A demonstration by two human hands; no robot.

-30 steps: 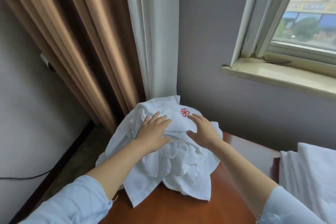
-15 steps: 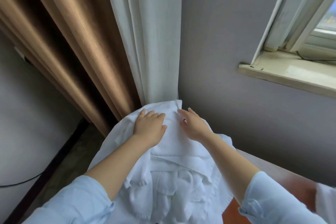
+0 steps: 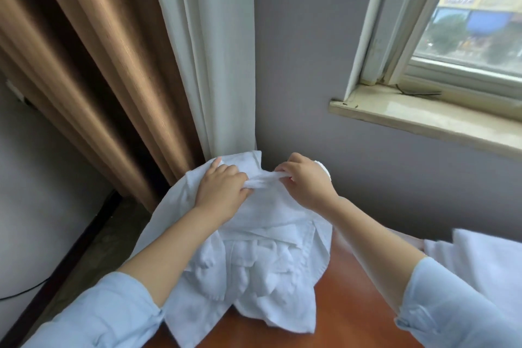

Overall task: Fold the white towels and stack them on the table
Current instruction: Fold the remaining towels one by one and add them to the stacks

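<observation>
My left hand (image 3: pixel 223 189) and right hand (image 3: pixel 306 181) pinch the top white towel (image 3: pixel 262 182) by its edge, grip narrow, to lift it off the pile (image 3: pixel 254 268) on the desk (image 3: pixel 353 305).

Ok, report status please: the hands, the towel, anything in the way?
Left hand, right hand both pinch one bunched fold of white towel. Towel crumpled on table. White curtain close behind.
</observation>
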